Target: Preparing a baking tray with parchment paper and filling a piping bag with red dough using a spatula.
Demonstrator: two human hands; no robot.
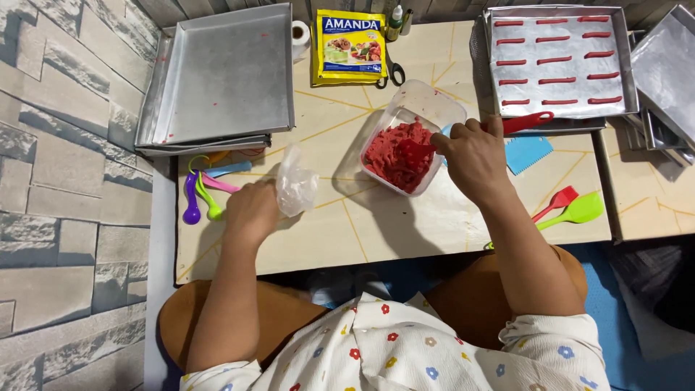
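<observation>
Head view, looking down: the right hand [472, 153] is closed around the handle of a red spatula [507, 127], whose blade is sunk into the red dough [394, 153] inside a clear plastic tub [427, 101]. The tub is tipped up on its near edge on the counter [347, 232], between the two hands. The left hand [250, 211] is closed on the gathered neck of a clear plastic bag [295, 185], which stands limp and crumpled above the fist.

The dough looks soft, moist and clumpy, likely sticky; it should give under the blade and cling to it, so it is better scooped than pinched. The tub seems light and thin-walled, prone to slide or tip if pushed hard. The bag is flimsy and slippery, with no shape of its own; a grip at the neck or the rim is what keeps its mouth manageable.

Behind the tub, a metal tray [499, 87] carries rows of red strips [554, 60]. Coloured measuring spoons [199, 195] lie left of the bag, near a stack of empty trays [217, 80].
</observation>
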